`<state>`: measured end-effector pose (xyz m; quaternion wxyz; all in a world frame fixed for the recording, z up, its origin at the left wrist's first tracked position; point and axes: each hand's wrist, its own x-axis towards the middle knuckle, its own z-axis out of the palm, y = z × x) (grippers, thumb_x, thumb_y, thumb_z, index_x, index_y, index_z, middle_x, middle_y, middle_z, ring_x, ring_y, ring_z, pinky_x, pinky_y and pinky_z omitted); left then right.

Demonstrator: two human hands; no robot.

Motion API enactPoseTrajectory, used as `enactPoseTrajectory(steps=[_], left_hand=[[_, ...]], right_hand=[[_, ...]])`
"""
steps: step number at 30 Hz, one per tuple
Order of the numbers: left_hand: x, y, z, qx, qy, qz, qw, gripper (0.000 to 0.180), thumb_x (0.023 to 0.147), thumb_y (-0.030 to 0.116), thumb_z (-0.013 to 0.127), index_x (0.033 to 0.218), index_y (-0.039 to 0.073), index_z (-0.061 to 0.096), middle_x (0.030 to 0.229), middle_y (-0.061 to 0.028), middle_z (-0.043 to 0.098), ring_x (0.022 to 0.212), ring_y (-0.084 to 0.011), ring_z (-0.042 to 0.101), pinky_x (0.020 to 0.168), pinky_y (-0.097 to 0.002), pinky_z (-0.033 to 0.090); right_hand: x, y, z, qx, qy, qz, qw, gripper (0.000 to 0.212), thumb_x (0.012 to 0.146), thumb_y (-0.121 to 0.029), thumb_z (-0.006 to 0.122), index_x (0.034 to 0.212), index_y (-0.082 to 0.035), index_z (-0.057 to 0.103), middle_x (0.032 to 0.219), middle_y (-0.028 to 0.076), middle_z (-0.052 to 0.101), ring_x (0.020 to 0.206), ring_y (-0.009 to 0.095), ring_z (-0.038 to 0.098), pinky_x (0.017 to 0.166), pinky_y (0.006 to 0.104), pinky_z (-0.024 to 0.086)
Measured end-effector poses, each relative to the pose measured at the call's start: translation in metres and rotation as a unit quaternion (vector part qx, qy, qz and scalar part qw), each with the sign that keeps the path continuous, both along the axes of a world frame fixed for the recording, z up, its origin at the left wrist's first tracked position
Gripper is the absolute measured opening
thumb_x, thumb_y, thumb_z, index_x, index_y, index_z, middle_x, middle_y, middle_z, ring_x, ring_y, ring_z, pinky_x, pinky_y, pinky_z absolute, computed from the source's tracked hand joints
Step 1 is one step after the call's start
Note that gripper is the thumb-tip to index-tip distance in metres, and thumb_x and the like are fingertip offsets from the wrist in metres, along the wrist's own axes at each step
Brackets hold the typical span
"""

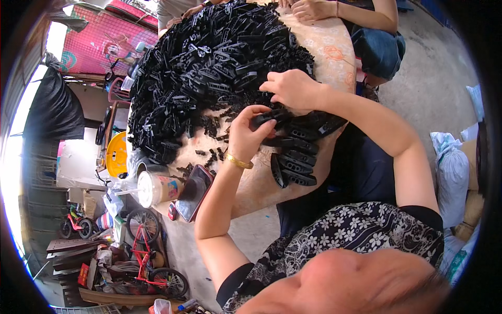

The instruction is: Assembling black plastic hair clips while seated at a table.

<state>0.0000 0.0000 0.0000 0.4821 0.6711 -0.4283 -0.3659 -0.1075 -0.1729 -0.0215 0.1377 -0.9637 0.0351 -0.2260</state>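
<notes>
Slotted black shells [297,160] on the counter [256,194] could fall if nudged edgeward. Beyond, the left hand [250,131] is clamped on a black plastic piece [263,120], which uneven pressure might dislodge; the right hand's [295,91] grip is unclear.

Both hands [246,131] [297,90] sit close together, fingers [256,109] curled, elbows [208,233] [412,149] bent.

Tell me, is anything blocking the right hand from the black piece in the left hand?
Nothing I can see blocks it. The right hand is just above and right of the black piece in the left hand. The black pile comes close to both hands, but nothing visibly stands in the way.
</notes>
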Motion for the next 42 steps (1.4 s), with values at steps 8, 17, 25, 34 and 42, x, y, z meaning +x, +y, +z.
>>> enactPoseTrajectory(steps=[8, 17, 25, 34, 42], left_hand=[[0.000, 0.000, -0.008, -0.041, 0.064, -0.007, 0.997, 0.027, 0.082, -0.003, 0.063, 0.107, -0.003, 0.055, 0.091, -0.0089, 0.063, 0.080, -0.0135, 0.064, 0.072, -0.0248, 0.055], [-0.001, 0.001, -0.010, -0.065, 0.222, 0.034, 0.972, 0.029, 0.085, -0.005, 0.060, 0.112, -0.004, 0.050, 0.103, -0.0145, 0.059, 0.088, -0.0237, 0.066, 0.080, -0.0307, 0.057], [-0.007, 0.002, -0.010, -0.085, 0.223, 0.022, 0.971, 0.030, 0.086, -0.004, 0.059, 0.115, -0.004, 0.049, 0.105, -0.0131, 0.060, 0.091, -0.0242, 0.066, 0.081, -0.0321, 0.057], [-0.011, 0.005, -0.003, -0.088, 0.186, 0.041, 0.978, 0.029, 0.087, -0.002, 0.058, 0.115, -0.006, 0.050, 0.102, -0.0139, 0.062, 0.089, -0.0205, 0.066, 0.079, -0.0294, 0.057], [-0.010, 0.006, -0.001, -0.089, 0.190, 0.024, 0.977, 0.032, 0.087, 0.000, 0.061, 0.116, -0.006, 0.049, 0.102, -0.0140, 0.062, 0.089, -0.0197, 0.066, 0.079, -0.0281, 0.056]], right_hand=[[0.000, -0.001, -0.001, 0.031, -0.095, 0.032, 0.994, 0.019, 0.070, -0.009, 0.071, 0.084, -0.003, 0.059, 0.082, 0.010, 0.057, 0.073, 0.029, 0.061, 0.063, 0.0376, 0.049], [-0.020, 0.020, 0.023, 0.351, -0.143, 0.045, 0.924, 0.010, 0.082, -0.006, 0.067, 0.080, 0.000, 0.059, 0.072, 0.004, 0.062, 0.066, 0.005, 0.053, 0.057, 0.0223, 0.044], [-0.028, 0.030, 0.016, 0.218, -0.192, 0.112, 0.950, 0.011, 0.080, -0.007, 0.065, 0.087, 0.002, 0.065, 0.078, 0.014, 0.065, 0.069, 0.025, 0.064, 0.062, 0.0312, 0.050], [-0.034, 0.041, 0.017, 0.102, -0.245, 0.093, 0.960, 0.009, 0.074, -0.006, 0.067, 0.082, -0.002, 0.064, 0.085, 0.011, 0.064, 0.079, 0.028, 0.062, 0.071, 0.0362, 0.050], [-0.033, 0.037, 0.014, 0.022, -0.242, 0.120, 0.962, 0.014, 0.069, -0.004, 0.065, 0.084, -0.002, 0.064, 0.088, 0.009, 0.062, 0.082, 0.027, 0.060, 0.072, 0.0352, 0.051]])
